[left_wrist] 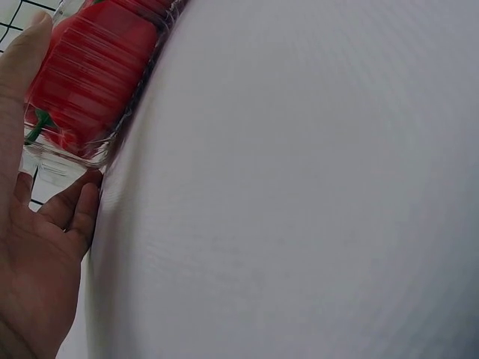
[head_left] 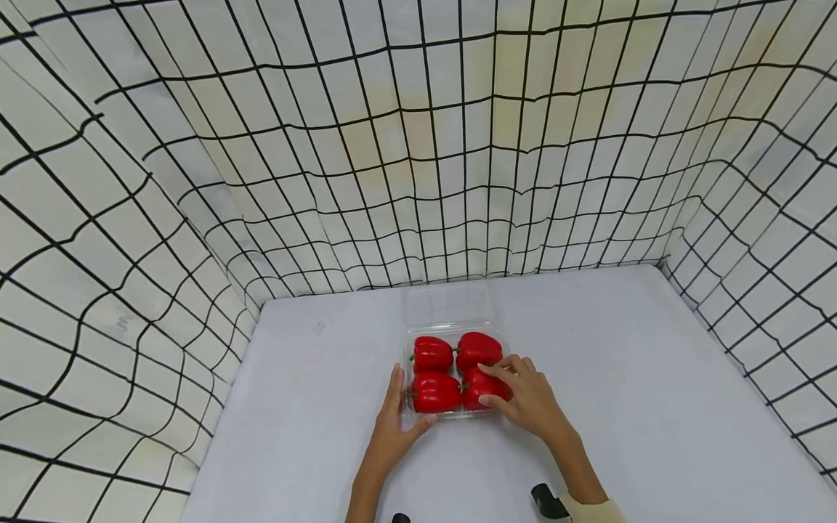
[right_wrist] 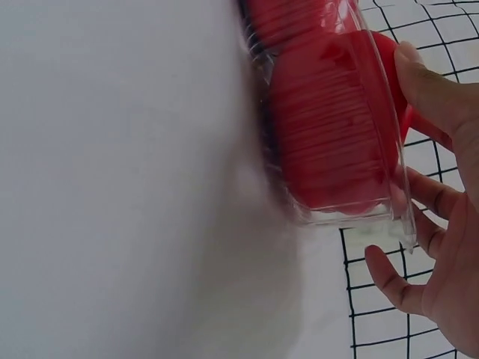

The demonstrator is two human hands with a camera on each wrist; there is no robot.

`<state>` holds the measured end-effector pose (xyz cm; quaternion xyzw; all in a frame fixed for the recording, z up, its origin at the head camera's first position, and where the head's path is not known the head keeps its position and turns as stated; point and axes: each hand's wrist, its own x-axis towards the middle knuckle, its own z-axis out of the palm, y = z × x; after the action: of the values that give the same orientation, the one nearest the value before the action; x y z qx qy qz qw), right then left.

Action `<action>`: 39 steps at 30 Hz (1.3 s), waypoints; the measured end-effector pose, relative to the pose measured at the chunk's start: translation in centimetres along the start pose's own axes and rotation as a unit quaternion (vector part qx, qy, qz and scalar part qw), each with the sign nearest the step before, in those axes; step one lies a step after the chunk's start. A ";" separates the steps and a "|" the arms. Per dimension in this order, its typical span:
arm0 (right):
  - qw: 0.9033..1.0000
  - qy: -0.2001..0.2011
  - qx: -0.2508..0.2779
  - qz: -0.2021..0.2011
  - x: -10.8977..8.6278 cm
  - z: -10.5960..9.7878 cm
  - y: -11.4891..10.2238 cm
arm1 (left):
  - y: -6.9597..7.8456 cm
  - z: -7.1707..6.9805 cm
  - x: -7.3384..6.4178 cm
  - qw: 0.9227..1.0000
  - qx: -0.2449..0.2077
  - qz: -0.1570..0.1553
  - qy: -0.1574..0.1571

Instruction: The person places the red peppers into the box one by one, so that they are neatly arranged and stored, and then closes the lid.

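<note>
Several red bell peppers with green stems sit in a clear plastic clamshell box (head_left: pixel 466 415) in the head view. My right hand (head_left: pixel 532 396) holds the front right bell pepper (head_left: pixel 474 392) between thumb and fingers; in the right wrist view that bell pepper (right_wrist: pixel 329 127) is inside the box wall. My left hand (head_left: pixel 390 430) lies along the box's left side, fingers extended and thumb at the front edge, near the front left bell pepper (head_left: pixel 436 392). Behind them are the back left bell pepper (head_left: pixel 433 354) and back right bell pepper (head_left: pixel 479 349).
The box's clear lid (head_left: pixel 450 305) lies folded back toward the rear edge. All of it rests on a white table (head_left: pixel 314 407). Black wire grid (head_left: pixel 418 181) over white sheeting rises behind and along both sides. Dark wrist straps (head_left: pixel 548 501) show near the bottom.
</note>
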<state>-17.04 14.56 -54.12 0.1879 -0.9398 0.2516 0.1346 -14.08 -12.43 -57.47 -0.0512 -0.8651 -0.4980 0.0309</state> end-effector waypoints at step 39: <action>0.978 0.047 0.176 0.103 2.4 -1.6 2.4 | -0.4 0.1 0.1 1.000 -0.012 0.008 -0.004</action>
<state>-19.91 16.64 -52.99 0.0984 -0.8878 0.4342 0.1167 -14.22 -12.55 -57.88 -0.0602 -0.8587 -0.5079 0.0310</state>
